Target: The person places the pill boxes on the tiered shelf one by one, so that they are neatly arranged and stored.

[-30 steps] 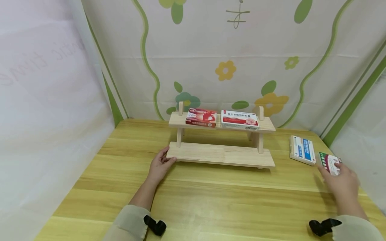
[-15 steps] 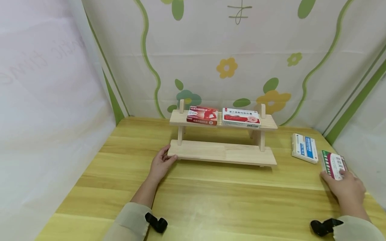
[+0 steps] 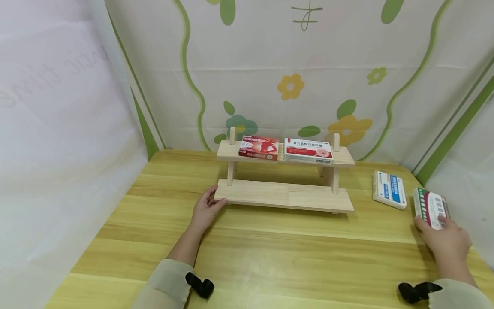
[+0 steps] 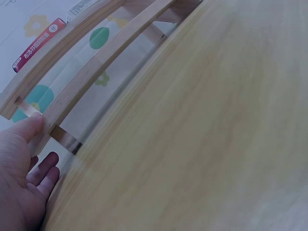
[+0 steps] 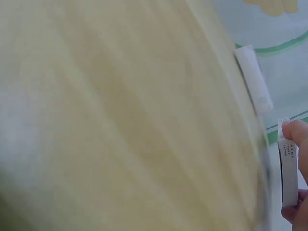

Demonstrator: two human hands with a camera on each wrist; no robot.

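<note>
Steadying a 2-tier wooden shelf [image 3: 283, 196] looks like the left hand's [image 3: 204, 211] job here; it grips the left end of the lower board, thumb at the front corner, fingers curled in around the end; the left wrist view shows that thumb right up against the wood. Over on the far right, the right hand [image 3: 447, 241] has a narrow pinch on a green-striped box [image 3: 431, 206], thumb on 1 side and fingers on the other; the box is by the right end of the table [image 3: 270, 262], though I can't tell if it's touching the wood or slightly off it.

Progress-wise I'd call it roughly half — 2 boxes up, 2 off the shelf; the red box [image 3: 258, 147] and the red-and-white box [image 3: 308, 150] lie flat next to each other on the upper board, with a small gap between; the blue-and-white box [image 3: 390, 189] lies on the table between the shelf and the held box, apart from the shelf and just beside the green-striped box; no hand is on it. So what's left, as I read it, is those 2 — the 1 in the right hand plus the blue-and-white box; neither is on the shelf yet.
</note>
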